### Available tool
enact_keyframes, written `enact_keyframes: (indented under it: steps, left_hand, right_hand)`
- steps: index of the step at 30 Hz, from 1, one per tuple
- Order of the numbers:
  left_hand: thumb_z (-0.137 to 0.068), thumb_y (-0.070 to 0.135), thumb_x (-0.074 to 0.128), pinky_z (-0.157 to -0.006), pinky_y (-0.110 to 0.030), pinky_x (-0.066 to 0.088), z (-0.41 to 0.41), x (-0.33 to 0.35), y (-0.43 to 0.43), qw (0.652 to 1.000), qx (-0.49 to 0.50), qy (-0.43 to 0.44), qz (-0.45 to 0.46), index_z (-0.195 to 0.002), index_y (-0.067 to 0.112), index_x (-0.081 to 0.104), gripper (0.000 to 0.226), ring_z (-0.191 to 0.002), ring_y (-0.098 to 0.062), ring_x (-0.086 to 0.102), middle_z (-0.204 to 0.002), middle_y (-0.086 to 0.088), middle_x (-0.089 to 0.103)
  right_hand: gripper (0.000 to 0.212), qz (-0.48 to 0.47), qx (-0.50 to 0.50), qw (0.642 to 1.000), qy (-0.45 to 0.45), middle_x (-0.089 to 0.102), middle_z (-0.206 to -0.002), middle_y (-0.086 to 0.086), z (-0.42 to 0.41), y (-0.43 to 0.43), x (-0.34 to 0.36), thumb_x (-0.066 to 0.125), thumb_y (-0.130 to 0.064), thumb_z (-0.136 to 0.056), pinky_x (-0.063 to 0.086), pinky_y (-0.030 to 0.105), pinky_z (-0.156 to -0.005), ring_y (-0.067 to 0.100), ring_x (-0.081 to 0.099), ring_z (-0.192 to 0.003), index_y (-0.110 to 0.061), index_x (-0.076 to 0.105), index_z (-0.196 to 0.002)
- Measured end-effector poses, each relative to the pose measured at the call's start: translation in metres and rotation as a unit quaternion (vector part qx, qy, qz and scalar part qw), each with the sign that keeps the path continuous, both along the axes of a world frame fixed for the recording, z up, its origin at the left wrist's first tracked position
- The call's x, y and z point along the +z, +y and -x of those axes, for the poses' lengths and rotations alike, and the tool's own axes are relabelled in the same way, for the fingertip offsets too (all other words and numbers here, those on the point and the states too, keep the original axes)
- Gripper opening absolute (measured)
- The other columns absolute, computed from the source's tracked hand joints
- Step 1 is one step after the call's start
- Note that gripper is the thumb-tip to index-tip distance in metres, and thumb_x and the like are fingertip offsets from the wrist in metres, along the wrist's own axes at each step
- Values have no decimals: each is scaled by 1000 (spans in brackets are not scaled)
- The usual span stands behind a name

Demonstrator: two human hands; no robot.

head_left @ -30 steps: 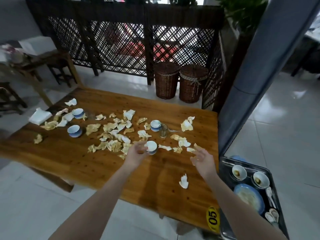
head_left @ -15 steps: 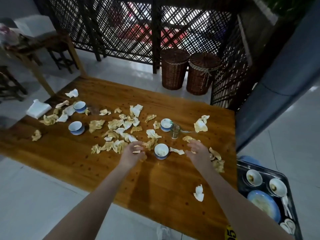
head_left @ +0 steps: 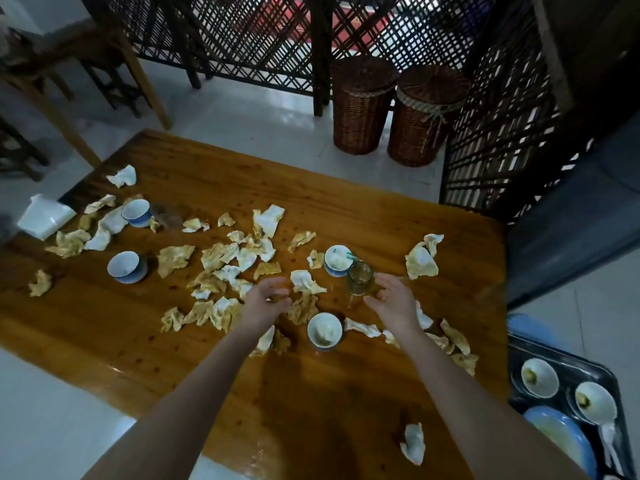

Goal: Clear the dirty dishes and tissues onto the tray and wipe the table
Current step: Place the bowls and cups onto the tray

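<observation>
**Littered wooden tabletop, part-filled tray beside it**

Crumpled tissues, white or stained yellow-brown, lie scattered over the far half of the glossy wooden tabletop. One lone tissue sits near the front edge. Four small blue-and-white cups stand upright among them, two at the left and two near the middle. A clear glass stands just beside the farther middle cup. Off the right edge, a dark tray holds two white bowls, a blue plate and a white spoon.

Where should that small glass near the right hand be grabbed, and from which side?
Grip the glass by its side wall, mid-height, probably from the near right, where the right hand hovers. It stands upright, and a bowl sits close on its far left.
</observation>
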State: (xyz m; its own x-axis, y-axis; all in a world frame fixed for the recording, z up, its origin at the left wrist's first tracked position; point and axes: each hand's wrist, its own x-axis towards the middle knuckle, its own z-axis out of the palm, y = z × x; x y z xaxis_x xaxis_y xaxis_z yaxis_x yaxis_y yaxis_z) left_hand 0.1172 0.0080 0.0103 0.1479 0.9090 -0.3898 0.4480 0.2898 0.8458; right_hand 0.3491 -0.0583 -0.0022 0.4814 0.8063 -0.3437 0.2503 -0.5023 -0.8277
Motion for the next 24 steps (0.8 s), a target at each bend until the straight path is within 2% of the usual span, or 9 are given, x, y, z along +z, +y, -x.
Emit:
enact_keyframes:
  steps: [2,4,9,12,14,17,20,24]
  left_hand:
    - [-87,3,66,-60,-14,44,1,-5,9,1000,-8,9,5,-123,12,57,38,-82,-4,60,-104,-3,63]
    - [-88,2,65,-59,-14,44,1,-9,18,1000,-14,12,5,-124,11,56,39,-82,-5,59,-102,-3,63]
    - [-86,-1,66,-52,-9,45,0,-22,38,1000,-9,14,13,-122,8,57,38,-79,-7,58,-99,-7,63]
    - [-86,-2,66,-51,-9,45,3,-28,47,1000,-16,9,24,-124,7,57,40,-80,-8,58,-106,-12,64]
    - [-86,-2,65,-51,-9,45,7,-29,53,999,-27,9,24,-123,9,57,39,-80,-8,58,-104,-8,64]
    - [-86,-3,64,-53,-9,46,14,-28,67,999,-45,3,18,-117,12,59,35,-84,-8,58,-101,-4,62]
    - [-87,-2,64,-58,-12,47,24,-26,83,998,-48,-15,27,-110,18,57,31,-92,-17,60,-98,-1,63]
    - [-86,-4,64,-76,-22,49,35,-23,108,996,-87,-26,21,-119,6,58,35,-103,-24,60,-92,0,63]
  right_hand:
    - [60,0,-9,1000,12,53,-134,3,-2,9,-4,75,-9,-77,45,29,-93,24,52,-120,-15,51,-131]
    - [64,6,-18,1000,24,52,-135,2,-1,17,-9,76,-6,-75,45,29,-93,24,50,-122,-16,49,-132]
    - [78,17,-29,999,17,52,-135,0,6,33,-25,80,-6,-70,44,36,-101,20,46,-126,-22,42,-136]
    - [77,22,-50,998,24,53,-133,1,12,40,-30,81,-7,-71,42,34,-102,20,46,-127,-21,42,-136]
    - [71,18,-67,997,20,56,-130,2,16,45,-35,81,-8,-70,44,38,-103,21,50,-124,-21,46,-131]
    - [61,13,-98,995,-2,61,-121,4,22,49,-34,80,-7,-70,47,38,-98,21,55,-116,-17,50,-122]
    - [58,-11,-138,990,-21,61,-106,-1,30,47,-28,82,-7,-68,48,29,-86,19,58,-104,-16,53,-118]
    - [59,-36,-190,979,-60,61,-105,-1,43,51,-12,83,-9,-65,45,21,-77,14,56,-97,-16,54,-117]
